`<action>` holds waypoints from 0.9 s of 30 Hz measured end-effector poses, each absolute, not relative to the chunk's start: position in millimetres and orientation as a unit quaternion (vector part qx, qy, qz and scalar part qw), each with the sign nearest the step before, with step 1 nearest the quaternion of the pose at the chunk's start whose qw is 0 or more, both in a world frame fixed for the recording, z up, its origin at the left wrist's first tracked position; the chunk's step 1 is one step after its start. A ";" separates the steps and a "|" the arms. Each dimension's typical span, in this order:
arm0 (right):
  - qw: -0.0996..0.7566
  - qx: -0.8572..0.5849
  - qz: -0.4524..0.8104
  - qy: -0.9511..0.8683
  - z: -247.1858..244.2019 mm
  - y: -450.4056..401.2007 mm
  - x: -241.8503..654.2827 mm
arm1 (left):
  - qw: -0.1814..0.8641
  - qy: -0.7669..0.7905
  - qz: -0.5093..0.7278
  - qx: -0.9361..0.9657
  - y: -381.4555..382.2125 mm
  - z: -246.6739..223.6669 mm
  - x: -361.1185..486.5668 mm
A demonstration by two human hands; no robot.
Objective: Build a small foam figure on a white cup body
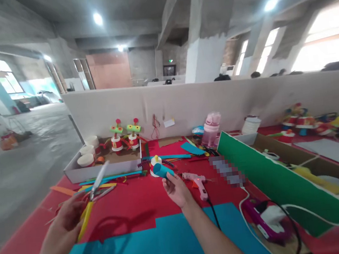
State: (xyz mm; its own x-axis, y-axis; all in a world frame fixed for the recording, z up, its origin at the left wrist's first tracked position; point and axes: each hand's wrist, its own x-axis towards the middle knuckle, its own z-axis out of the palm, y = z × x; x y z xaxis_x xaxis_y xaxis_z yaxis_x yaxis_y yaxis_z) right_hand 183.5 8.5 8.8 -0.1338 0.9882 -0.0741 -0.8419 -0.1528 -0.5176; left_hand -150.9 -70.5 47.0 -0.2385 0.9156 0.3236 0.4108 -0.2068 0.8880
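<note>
A pair of scissors (89, 217) with yellow handles is in my left hand (62, 220), blades pointing up and away. My right hand (178, 191) pinches a small blue paper tube (159, 169) between thumb and fingers. Right behind the tube, partly covered by it, stands a white-and-red paper cup (153, 164) with dark coiled strips at its sides. A pink glue gun (198, 182) with a small red light lies just right of my right hand. Blue paper sheets (135, 253) cover the table's near part, under both forearms.
An open box (101, 172) at back left holds white cups and two finished-looking cup figures (132, 139). Coloured paper strips (111, 178) lie before it. On the right stand a green-sided box (273, 176), a purple power strip (266, 222) with cables, and a pink bottle (211, 130).
</note>
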 end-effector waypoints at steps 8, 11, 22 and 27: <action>0.676 -0.173 0.711 -0.091 17.5 12.9 198.4 | 0.185 0.458 0.539 0.682 0.1 53.7 -46.5; 0.680 -0.196 0.702 -0.080 12.4 17.8 201.0 | 0.144 0.388 0.451 0.791 10.4 42.4 -29.3; 0.683 -0.232 0.687 -0.082 5.1 23.1 203.2 | 0.186 0.428 0.316 0.826 -6.0 23.1 -26.6; 0.672 -0.236 0.694 -0.101 10.5 17.3 197.3 | 0.174 0.441 0.271 0.838 -5.9 24.4 -28.6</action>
